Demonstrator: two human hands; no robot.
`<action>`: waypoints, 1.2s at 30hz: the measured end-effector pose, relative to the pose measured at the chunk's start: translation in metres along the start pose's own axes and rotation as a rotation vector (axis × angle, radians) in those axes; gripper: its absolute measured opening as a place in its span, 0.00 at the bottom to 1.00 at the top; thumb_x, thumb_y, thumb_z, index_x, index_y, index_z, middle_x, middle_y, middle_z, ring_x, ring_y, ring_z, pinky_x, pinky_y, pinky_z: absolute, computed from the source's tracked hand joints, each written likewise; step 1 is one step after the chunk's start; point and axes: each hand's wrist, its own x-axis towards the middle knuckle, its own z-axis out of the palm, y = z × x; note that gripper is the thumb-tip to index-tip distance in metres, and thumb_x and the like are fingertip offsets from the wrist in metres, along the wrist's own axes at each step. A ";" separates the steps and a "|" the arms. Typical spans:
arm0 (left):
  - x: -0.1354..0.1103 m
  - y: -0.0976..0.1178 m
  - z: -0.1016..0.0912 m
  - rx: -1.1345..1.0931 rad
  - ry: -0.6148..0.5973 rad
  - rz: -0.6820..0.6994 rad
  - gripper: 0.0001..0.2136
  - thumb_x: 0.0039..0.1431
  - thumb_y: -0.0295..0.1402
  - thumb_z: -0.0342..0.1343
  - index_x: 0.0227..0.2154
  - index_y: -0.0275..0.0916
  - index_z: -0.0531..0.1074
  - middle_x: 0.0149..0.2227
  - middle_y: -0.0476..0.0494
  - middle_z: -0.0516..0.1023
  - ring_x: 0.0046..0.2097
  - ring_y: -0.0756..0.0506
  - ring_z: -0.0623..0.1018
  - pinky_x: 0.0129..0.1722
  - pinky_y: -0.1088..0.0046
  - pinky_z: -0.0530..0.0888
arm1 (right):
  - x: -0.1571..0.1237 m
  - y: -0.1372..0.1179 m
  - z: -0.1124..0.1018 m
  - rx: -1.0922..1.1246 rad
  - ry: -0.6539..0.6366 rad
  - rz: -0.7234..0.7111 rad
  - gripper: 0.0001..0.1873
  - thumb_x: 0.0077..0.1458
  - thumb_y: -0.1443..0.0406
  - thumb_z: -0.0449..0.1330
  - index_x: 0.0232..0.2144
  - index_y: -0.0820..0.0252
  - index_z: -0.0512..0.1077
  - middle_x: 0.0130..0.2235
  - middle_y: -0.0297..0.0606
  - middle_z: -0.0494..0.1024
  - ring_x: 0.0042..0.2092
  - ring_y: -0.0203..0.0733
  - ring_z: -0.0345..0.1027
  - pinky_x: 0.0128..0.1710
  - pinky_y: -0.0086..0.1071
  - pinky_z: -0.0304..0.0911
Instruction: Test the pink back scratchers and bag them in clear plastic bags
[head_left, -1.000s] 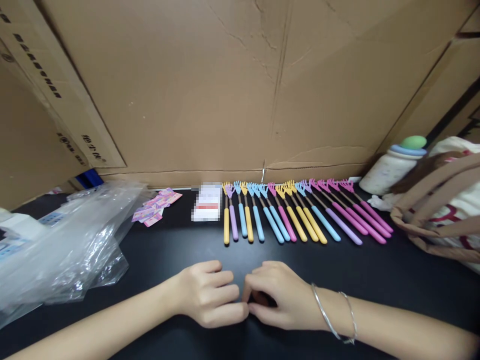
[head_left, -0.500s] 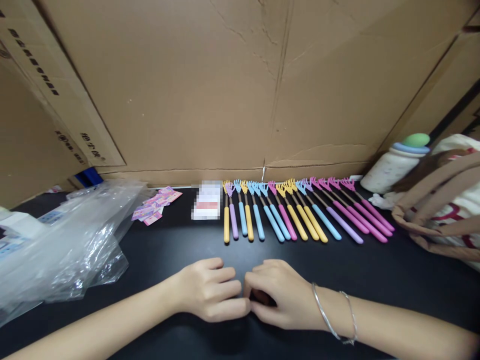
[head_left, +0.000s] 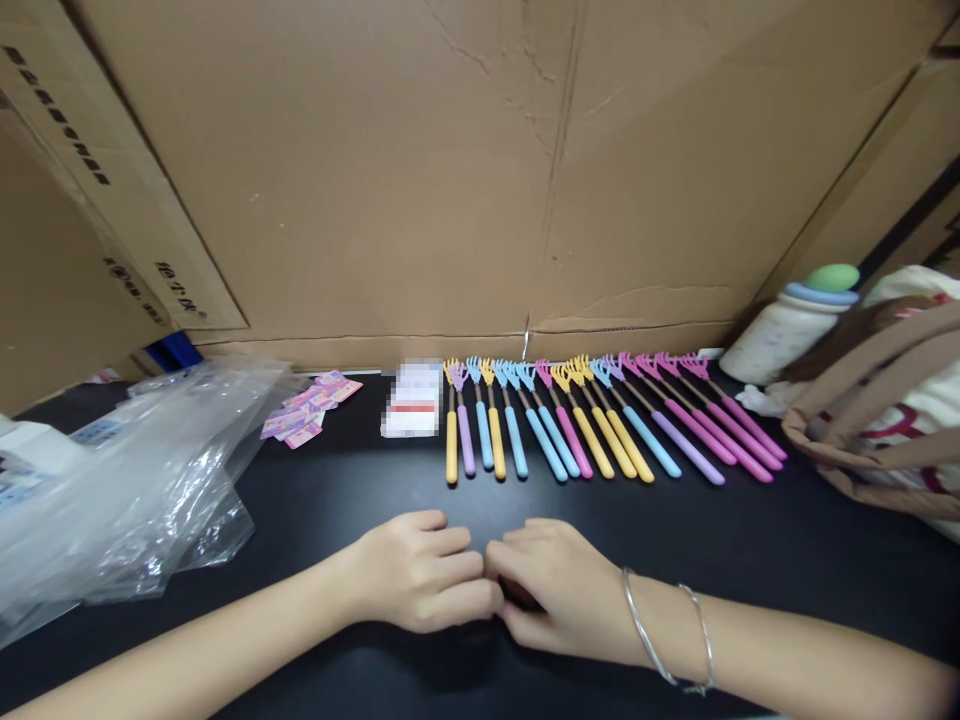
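Observation:
My left hand [head_left: 424, 572] rests on the black table with its fingers curled under, closed, and no object shows in it. Beside it my right hand [head_left: 551, 585], with two thin silver bangles at the wrist, is also closed. The two hands meet at the fingertips and thumbs. Beyond them lies a row of back scratchers with claw-shaped heads and yellow, purple, blue and pink handles. Nearest are a yellow back scratcher [head_left: 451, 445] at the row's left end and a pink back scratcher [head_left: 574, 440] near its middle. The undersides of both hands are hidden.
Clear plastic bags [head_left: 172, 480] pile up at the left. Small pink and purple cards [head_left: 311, 405] and a blurred white label [head_left: 414, 400] lie at the back. A white bottle [head_left: 784, 335] and a bag with brown straps [head_left: 847, 400] stand right. Cardboard [head_left: 375, 180] walls the back.
The view has shifted very slightly. Both hands stay together in the same place, and the back scratchers have not moved.

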 end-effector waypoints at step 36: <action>0.004 0.000 -0.005 0.015 -0.014 0.060 0.07 0.58 0.27 0.51 0.24 0.39 0.65 0.18 0.55 0.59 0.21 0.51 0.57 0.21 0.71 0.51 | 0.001 0.000 0.007 -0.154 -0.020 -0.041 0.03 0.44 0.69 0.51 0.23 0.58 0.59 0.24 0.31 0.71 0.25 0.34 0.61 0.26 0.31 0.48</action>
